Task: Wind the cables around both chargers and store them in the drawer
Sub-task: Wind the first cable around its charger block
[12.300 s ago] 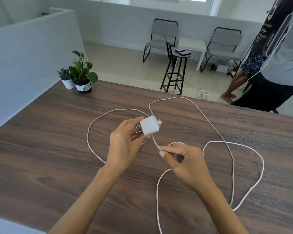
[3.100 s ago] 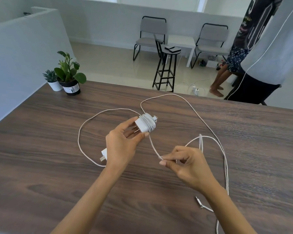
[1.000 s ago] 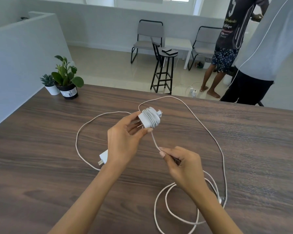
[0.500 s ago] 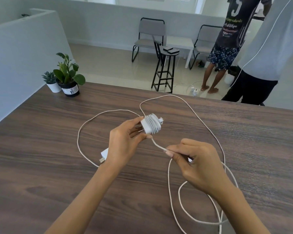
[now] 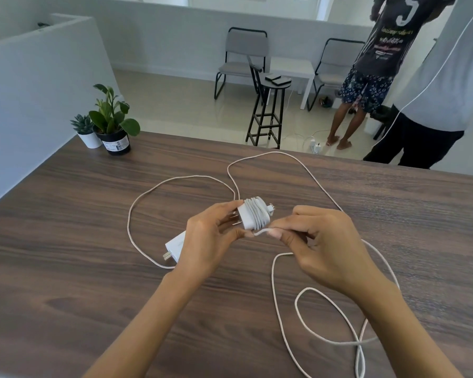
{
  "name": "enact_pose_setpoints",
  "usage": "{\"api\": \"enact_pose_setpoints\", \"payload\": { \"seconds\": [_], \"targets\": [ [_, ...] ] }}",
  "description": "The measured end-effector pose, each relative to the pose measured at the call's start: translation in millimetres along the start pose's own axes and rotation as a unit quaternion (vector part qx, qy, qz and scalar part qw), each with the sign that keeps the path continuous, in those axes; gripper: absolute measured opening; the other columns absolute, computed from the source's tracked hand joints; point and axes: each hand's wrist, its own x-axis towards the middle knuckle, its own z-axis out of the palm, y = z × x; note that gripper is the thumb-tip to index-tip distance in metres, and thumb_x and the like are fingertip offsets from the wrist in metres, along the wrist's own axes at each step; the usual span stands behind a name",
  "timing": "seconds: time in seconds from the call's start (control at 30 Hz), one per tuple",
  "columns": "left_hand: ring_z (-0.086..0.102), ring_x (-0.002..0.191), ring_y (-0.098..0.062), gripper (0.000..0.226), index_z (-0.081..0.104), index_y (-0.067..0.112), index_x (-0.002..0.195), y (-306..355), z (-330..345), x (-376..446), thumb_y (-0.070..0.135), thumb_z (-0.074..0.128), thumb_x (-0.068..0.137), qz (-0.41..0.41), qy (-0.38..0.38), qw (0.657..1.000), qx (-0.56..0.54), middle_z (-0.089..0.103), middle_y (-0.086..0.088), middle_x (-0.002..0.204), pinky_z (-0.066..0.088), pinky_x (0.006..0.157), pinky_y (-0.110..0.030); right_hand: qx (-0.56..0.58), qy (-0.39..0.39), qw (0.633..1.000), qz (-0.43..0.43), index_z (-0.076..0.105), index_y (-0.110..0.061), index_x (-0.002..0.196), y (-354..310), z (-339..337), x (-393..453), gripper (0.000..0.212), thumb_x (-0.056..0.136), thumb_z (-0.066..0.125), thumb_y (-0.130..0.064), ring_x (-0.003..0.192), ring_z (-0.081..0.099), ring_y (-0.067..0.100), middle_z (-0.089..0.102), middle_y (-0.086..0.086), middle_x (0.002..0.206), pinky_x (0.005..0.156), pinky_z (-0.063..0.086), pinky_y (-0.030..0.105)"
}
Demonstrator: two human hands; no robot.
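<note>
The right hand [image 5: 322,246], farther off before, is now brought against the wrapped charger [image 5: 253,216] gripped by the left hand [image 5: 210,241], its cable [image 5: 261,232] pinched; a second charger [image 5: 175,246] lies on the bench [image 5: 66,241].

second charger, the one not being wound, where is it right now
In the head view the second charger lies flat on the wooden table, left of centre, partly hidden behind the left hand that holds the wound charger.

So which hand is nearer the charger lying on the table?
Left. The left hand is right beside the spare charger, partly covering it; the right hand is farther right.
</note>
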Motion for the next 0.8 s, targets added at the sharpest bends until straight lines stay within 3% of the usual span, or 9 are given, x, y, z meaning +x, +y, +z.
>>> {"api": "enact_pose_setpoints", "payload": {
  "seconds": [0.13,0.27,0.43,0.6,0.73,0.8],
  "targets": [
    [0.067,0.096,-0.009,0.058,0.064,0.011,0.118,3,7,-6,0.001,0.082,0.064,0.064,-0.047,0.996,0.044,0.065,0.005,0.111,0.053,0.089,-0.028,-0.013,0.025,1.000,0.008,0.075,-0.029,0.079,8,-2,11,0.011,0.080,0.064,-0.030,0.050,0.042,0.003,0.053,-0.009,0.059,0.047,0.038,0.026],
    [0.063,0.099,-0.004,0.055,0.063,0.009,0.118,8,17,-18,0.005,0.081,0.066,0.110,-0.079,0.988,0.069,0.061,0.008,0.113,0.050,0.091,-0.022,-0.020,0.037,0.999,0.011,0.075,-0.032,0.074,22,-7,24,0.009,0.076,0.066,-0.034,0.052,0.043,-0.002,0.055,-0.009,0.060,0.048,0.037,0.026],
    [0.063,0.100,-0.003,0.052,0.064,0.010,0.117,16,20,-24,0.008,0.079,0.067,0.123,-0.078,0.989,0.038,0.061,0.007,0.115,0.049,0.090,-0.016,0.005,0.024,0.999,0.045,0.072,-0.040,0.070,39,-2,34,0.004,0.073,0.072,-0.040,0.059,0.052,0.009,0.059,-0.008,0.065,0.056,0.046,0.037],
    [0.061,0.105,0.000,0.049,0.063,0.009,0.118,27,23,-36,0.025,0.065,0.072,0.118,-0.099,0.988,0.012,0.062,0.006,0.117,0.048,0.091,-0.014,0.068,0.034,0.994,0.077,0.073,-0.036,0.069,50,5,38,0.003,0.068,0.074,-0.039,0.060,0.052,0.011,0.064,-0.003,0.069,0.059,0.044,0.029],
    [0.059,0.108,0.004,0.049,0.062,0.010,0.120,26,23,-42,0.014,0.072,0.071,0.113,-0.081,0.990,0.008,0.063,0.005,0.119,0.046,0.091,-0.012,0.127,0.069,0.984,0.099,0.072,-0.036,0.068,59,12,39,0.005,0.067,0.071,-0.040,0.056,0.045,0.008,0.059,-0.001,0.063,0.057,0.037,0.019],
    [0.059,0.109,0.003,0.051,0.062,0.012,0.121,28,22,-44,0.011,0.074,0.071,0.125,-0.068,0.990,0.013,0.062,0.007,0.119,0.047,0.092,-0.013,0.160,0.080,0.977,0.116,0.071,-0.037,0.067,62,15,39,0.003,0.066,0.074,-0.036,0.055,0.045,0.007,0.055,-0.002,0.059,0.058,0.039,0.023]
  ]
}}
